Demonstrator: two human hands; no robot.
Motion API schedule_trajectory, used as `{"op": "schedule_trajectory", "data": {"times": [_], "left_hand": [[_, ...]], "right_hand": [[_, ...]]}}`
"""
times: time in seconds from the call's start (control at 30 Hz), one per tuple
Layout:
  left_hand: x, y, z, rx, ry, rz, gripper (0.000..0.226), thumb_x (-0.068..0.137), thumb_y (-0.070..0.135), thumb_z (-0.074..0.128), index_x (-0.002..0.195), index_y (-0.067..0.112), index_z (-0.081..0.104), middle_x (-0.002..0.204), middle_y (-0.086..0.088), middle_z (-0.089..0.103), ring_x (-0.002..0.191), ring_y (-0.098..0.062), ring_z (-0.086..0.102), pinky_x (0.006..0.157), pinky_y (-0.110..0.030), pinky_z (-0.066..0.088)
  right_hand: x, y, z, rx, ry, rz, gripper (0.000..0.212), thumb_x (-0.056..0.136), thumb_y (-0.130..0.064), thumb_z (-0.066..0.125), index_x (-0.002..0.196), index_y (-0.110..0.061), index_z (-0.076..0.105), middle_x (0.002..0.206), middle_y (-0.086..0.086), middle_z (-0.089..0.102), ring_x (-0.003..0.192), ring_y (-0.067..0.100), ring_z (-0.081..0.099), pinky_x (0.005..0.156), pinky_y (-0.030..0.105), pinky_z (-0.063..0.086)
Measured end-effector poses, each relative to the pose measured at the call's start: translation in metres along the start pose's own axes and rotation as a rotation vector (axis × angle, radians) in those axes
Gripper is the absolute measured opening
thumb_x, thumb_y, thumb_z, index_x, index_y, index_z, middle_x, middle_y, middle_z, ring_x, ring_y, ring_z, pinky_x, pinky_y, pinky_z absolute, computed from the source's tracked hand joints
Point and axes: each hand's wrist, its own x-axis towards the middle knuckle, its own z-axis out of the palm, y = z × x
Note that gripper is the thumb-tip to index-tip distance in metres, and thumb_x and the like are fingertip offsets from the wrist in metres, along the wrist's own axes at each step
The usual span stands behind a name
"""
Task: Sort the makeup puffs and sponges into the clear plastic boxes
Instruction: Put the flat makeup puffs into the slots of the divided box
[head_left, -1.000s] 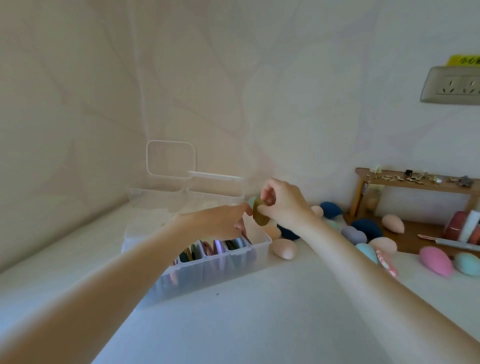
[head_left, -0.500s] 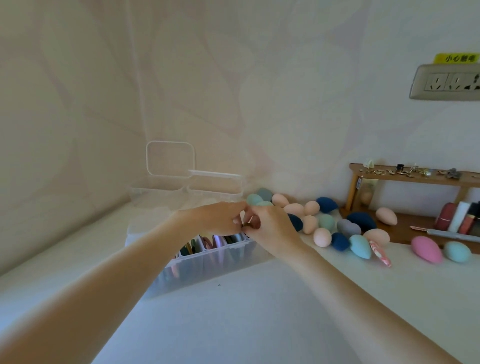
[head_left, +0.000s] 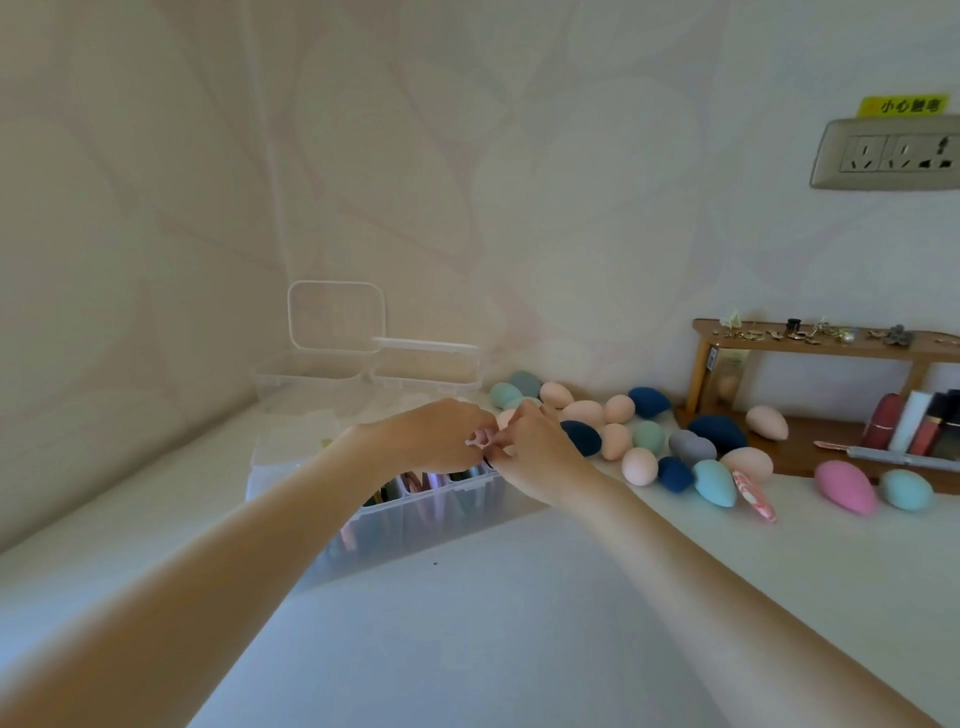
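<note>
Pale wall (head_left: 519, 182) with faint leaf-pattern wallpaper, corner at left. White bench (head_left: 519, 649) below. Beige socket plate (head_left: 888, 153) upper right, yellow label (head_left: 904, 105) above it. Small wooden shelf (head_left: 810, 345) against wall at right, trinkets on top. Soft daylight.

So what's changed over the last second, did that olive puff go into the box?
The right hand came down from above the divided box to its right end beside the left hand. The olive puff it pinched a second ago no longer shows; whether it sits in a slot is hidden by the fingers. The loose sponges, the empty boxes and the wooden shelf stayed put.
</note>
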Motion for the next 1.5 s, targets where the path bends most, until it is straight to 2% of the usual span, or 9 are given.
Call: {"op": "schedule_trajectory", "data": {"times": [0.1, 0.2, 0.33, 0.5, 0.67, 0.87, 1.03, 1.33, 1.5], "left_hand": [[-0.001, 0.005, -0.002, -0.036, 0.035, 0.013, 0.035, 0.092, 0.010, 0.044, 0.125, 0.014, 0.053, 0.126, -0.002, 0.058, 0.115, -0.019, 0.054, 0.098, -0.026, 0.041], [0.001, 0.011, -0.005, -0.079, 0.156, 0.047, 0.039, 0.089, 0.003, 0.044, 0.126, 0.014, 0.052, 0.127, -0.004, 0.057, 0.116, -0.019, 0.053, 0.097, -0.026, 0.040], [0.011, 0.029, -0.007, -0.128, 0.301, 0.090, 0.039, 0.088, 0.002, 0.045, 0.125, 0.011, 0.054, 0.126, -0.007, 0.055, 0.114, -0.022, 0.053, 0.095, -0.026, 0.038], [0.028, 0.072, 0.006, -0.106, 0.285, 0.166, 0.041, 0.085, 0.003, 0.045, 0.122, 0.015, 0.057, 0.126, -0.004, 0.056, 0.119, -0.022, 0.048, 0.098, -0.031, 0.039], [0.035, 0.105, 0.017, -0.021, 0.205, 0.243, 0.034, 0.089, 0.011, 0.041, 0.119, 0.018, 0.055, 0.124, -0.001, 0.054, 0.117, -0.022, 0.045, 0.099, -0.033, 0.038], [0.034, 0.117, 0.017, 0.050, 0.136, 0.218, 0.036, 0.087, 0.015, 0.036, 0.115, 0.024, 0.057, 0.114, 0.003, 0.052, 0.111, -0.024, 0.048, 0.094, -0.040, 0.041], [0.026, 0.102, 0.010, -0.049, 0.178, 0.158, 0.038, 0.088, 0.008, 0.043, 0.119, 0.023, 0.058, 0.115, 0.005, 0.055, 0.118, -0.021, 0.046, 0.097, -0.038, 0.040], [-0.006, 0.029, -0.002, -0.306, 0.336, -0.051, 0.040, 0.086, -0.007, 0.036, 0.115, 0.005, 0.061, 0.119, -0.008, 0.063, 0.112, -0.022, 0.058, 0.097, -0.026, 0.042], [-0.020, 0.006, -0.005, -0.298, 0.163, -0.075, 0.044, 0.089, -0.005, 0.037, 0.123, 0.014, 0.058, 0.127, 0.002, 0.058, 0.120, -0.013, 0.052, 0.097, -0.015, 0.033]], "right_hand": [[-0.002, 0.004, -0.001, 0.165, 0.053, 0.006, 0.029, 0.094, -0.021, 0.047, 0.098, -0.016, 0.076, 0.112, 0.008, 0.053, 0.112, 0.024, 0.041, 0.097, 0.032, 0.038], [-0.009, 0.009, -0.018, 0.202, 0.227, -0.003, 0.027, 0.093, -0.012, 0.049, 0.092, -0.006, 0.075, 0.090, 0.004, 0.053, 0.094, 0.022, 0.050, 0.078, 0.024, 0.039], [-0.020, 0.034, -0.044, 0.041, 0.423, 0.167, 0.028, 0.093, -0.010, 0.045, 0.095, -0.004, 0.072, 0.103, 0.015, 0.060, 0.101, 0.031, 0.052, 0.082, 0.036, 0.043], [-0.053, 0.072, -0.065, -0.286, 0.200, 0.515, 0.027, 0.094, -0.020, 0.047, 0.118, -0.014, 0.057, 0.129, 0.010, 0.040, 0.118, 0.031, 0.036, 0.094, 0.038, 0.036], [-0.090, 0.116, -0.063, -0.083, 0.102, 0.748, 0.048, 0.090, -0.016, 0.053, 0.134, -0.016, 0.033, 0.132, 0.012, 0.029, 0.118, 0.034, 0.040, 0.090, 0.038, 0.039], [-0.106, 0.127, -0.069, -0.233, 0.120, 0.499, 0.037, 0.089, -0.006, 0.053, 0.124, -0.009, 0.044, 0.122, 0.013, 0.045, 0.108, 0.030, 0.052, 0.072, 0.030, 0.038], [-0.100, 0.093, -0.081, -0.281, 0.328, 0.376, 0.036, 0.089, 0.001, 0.050, 0.123, -0.011, 0.047, 0.119, 0.010, 0.049, 0.109, 0.030, 0.053, 0.073, 0.035, 0.041], [-0.045, 0.026, -0.053, 0.385, 0.415, 0.125, 0.038, 0.086, -0.001, 0.052, 0.123, -0.011, 0.053, 0.116, 0.009, 0.061, 0.108, 0.024, 0.056, 0.087, 0.031, 0.045], [-0.025, 0.011, -0.028, 0.443, 0.394, 0.086, 0.028, 0.087, -0.017, 0.064, 0.101, -0.014, 0.040, 0.074, 0.000, 0.056, 0.069, 0.017, 0.054, 0.068, 0.035, 0.046]]}}
